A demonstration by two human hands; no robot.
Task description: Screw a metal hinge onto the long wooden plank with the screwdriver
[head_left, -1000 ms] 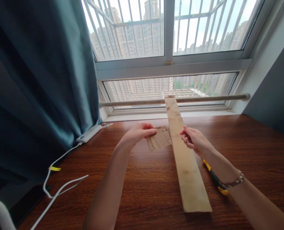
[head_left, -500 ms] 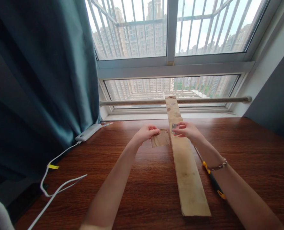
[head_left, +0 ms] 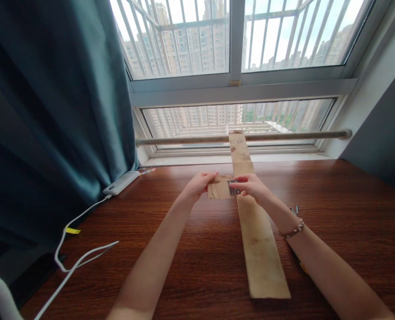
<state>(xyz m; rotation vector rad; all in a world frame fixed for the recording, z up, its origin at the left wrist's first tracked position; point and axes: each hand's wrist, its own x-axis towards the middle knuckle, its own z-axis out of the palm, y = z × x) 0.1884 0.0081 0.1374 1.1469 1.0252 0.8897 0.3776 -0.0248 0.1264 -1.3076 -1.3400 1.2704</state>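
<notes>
My left hand (head_left: 199,184) is closed on the left edge of a small square wooden board (head_left: 218,190), thumb on top. A small metal hinge (head_left: 232,188) with holes is pinched in my right hand (head_left: 251,186). It lies over the right end of the small board, apparently touching it. Beneath and beside my right hand runs a long wooden plank (head_left: 259,244), its far end raised towards the window. My right forearm covers most of a screwdriver (head_left: 304,268), leaving a bit of its yellow handle visible.
A couple of screws (head_left: 296,209) rest on the brown tabletop (head_left: 184,262) beyond my right wrist. At the left are a white power strip (head_left: 121,183), its white cable (head_left: 80,265) and a blue curtain (head_left: 67,111). A horizontal rail (head_left: 191,140) crosses before the window.
My right hand has moved left with the hinge, from above the long plank onto the small board. The screws have come into view; the screwdriver is now mostly covered by my forearm.
</notes>
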